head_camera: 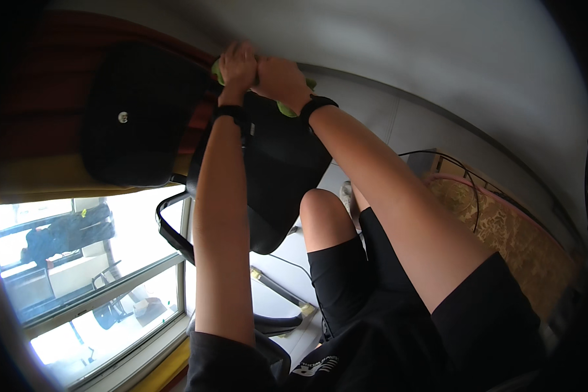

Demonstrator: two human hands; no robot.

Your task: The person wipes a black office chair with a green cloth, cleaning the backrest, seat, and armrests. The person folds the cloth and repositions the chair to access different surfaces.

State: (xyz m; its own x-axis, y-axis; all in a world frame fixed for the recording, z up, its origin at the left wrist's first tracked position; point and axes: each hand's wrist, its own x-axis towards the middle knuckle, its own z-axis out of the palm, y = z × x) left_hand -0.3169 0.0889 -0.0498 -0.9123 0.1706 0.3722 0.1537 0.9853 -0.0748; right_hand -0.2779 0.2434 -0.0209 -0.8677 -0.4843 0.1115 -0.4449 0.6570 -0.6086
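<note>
Both my arms reach forward over a black chair seat. My left hand lies against green cloth near the wall, its fingers slightly blurred. Beside it, touching or nearly touching, my right hand is closed on the same green cloth, which shows below and beyond the hand. Dark bands circle both wrists. To the left stands the chair's black backrest, with a small round white mark on it.
A chair armrest sticks out near the window at the left. Red and yellow curtains hang behind the backrest. A patterned gold cushion or fabric lies at the right, with a thin black cable over it. The grey wall curves across the top.
</note>
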